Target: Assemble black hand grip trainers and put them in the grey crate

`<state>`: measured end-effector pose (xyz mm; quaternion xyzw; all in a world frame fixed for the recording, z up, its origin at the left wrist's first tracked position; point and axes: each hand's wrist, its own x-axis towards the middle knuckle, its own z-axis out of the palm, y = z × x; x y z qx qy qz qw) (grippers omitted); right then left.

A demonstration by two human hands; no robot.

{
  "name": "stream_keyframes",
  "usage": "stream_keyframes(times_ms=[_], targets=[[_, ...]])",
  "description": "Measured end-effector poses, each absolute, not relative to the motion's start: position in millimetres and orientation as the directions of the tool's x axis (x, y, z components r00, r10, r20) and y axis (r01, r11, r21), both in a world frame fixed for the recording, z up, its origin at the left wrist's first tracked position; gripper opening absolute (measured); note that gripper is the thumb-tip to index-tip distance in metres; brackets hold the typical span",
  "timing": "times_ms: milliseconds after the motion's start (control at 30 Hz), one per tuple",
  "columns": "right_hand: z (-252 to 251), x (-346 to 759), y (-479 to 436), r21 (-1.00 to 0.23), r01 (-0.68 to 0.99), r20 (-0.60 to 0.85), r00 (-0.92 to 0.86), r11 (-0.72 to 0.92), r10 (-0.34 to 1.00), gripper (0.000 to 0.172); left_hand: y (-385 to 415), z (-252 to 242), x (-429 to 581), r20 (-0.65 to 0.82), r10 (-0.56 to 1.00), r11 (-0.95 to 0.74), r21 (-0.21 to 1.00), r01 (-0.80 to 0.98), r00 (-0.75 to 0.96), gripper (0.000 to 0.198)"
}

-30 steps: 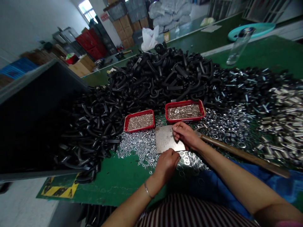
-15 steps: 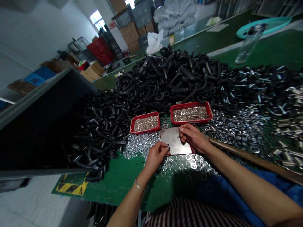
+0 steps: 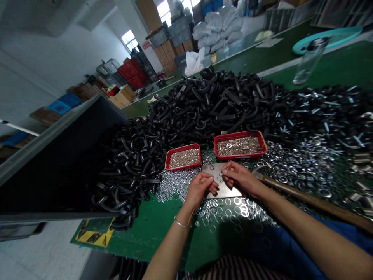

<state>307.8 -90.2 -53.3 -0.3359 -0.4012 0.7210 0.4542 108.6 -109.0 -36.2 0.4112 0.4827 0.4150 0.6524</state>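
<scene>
My left hand [image 3: 200, 189] is over the left edge of a flat metal plate [image 3: 229, 189], thumb and loosely curled fingers apart, with nothing visible between them. A small dark ring [image 3: 212, 167] lies on the plate just beyond its fingertips. Above the plate's right half, my right hand [image 3: 239, 177] has thumb and forefinger pinched at a small metal ring [image 3: 220, 174]; the fingers partly cover it. Larger flat rings [image 3: 228, 202] are scattered along the plate's near edge. Small shiny nuts or rings [image 3: 171, 183] are heaped to the left.
Behind the plate stand two red trays of small metal parts, the left one [image 3: 183, 167] and the right one [image 3: 240, 157]. Black curved parts [image 3: 210, 105] are piled beyond. A wooden-handled hammer [image 3: 303, 196] lies right. A big grey bin [image 3: 61, 216] is at left.
My left fingers have loosened, and the small dark piece they pinched no longer shows in them. A dark ring now lies on the plate. The view has shifted slightly.
</scene>
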Motion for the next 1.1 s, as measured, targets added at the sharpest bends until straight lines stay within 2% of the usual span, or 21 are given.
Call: stream_keyframes(times_ms=[67,233,367,500,633,733,867,967,1100], targets=[[-54.5,306.7,-91.9,-0.894,-0.357,-0.111,-0.407,-0.27,0.907,0.025,-106.6,-37.2,112.6,-0.252,0.959,0.266,0.959,-0.1,0.132,0.033],[-56.8,304.9,-93.9,-0.903,-0.335,-0.113,-0.423,-0.271,0.899,0.027,-104.9,-32.6,122.7,-0.295,0.946,0.323,0.906,-0.275,0.137,0.039],[-52.2,305.5,-94.6,-0.871,-0.377,-0.131,-0.439,-0.315,0.889,0.027,-106.7,-29.6,131.4,-0.31,0.94,0.339,0.892,-0.299,0.144,0.037],[-44.0,308.2,-94.3,-0.781,-0.472,-0.183,-0.455,-0.41,0.872,0.028,-108.3,-29.0,138.6,-0.32,0.93,0.365,0.856,-0.366,0.181,0.033],[-41.1,312.9,-91.1,-0.623,-0.547,-0.246,-0.542,-0.56,0.803,0.027,-110.5,-32.4,142.7,-0.3,0.927,0.367,0.85,-0.378,0.225,0.028],[-44.0,317.7,-88.4,-0.495,-0.56,-0.282,-0.619,-0.664,0.733,0.024,-111.8,-35.7,143.0,-0.239,0.956,0.283,0.906,-0.314,0.171,0.025],[-47.6,326.0,-85.7,-0.428,-0.511,-0.294,-0.701,-0.746,0.649,0.021,-108.6,-30.3,136.1,-0.073,0.981,0.089,0.992,-0.086,0.179,0.02],[-43.7,328.4,-86.5,-0.429,-0.447,-0.309,-0.744,-0.785,0.593,0.025,-104.4,-22.1,127.3,0.0,0.96,0.009,1.0,-0.03,0.28,0.018],[-28.9,321.0,-94.1,-0.619,-0.433,-0.308,-0.633,-0.655,0.71,0.026,-108.5,-22.6,124.3,0.015,0.966,-0.003,0.999,-0.046,0.26,0.021]])
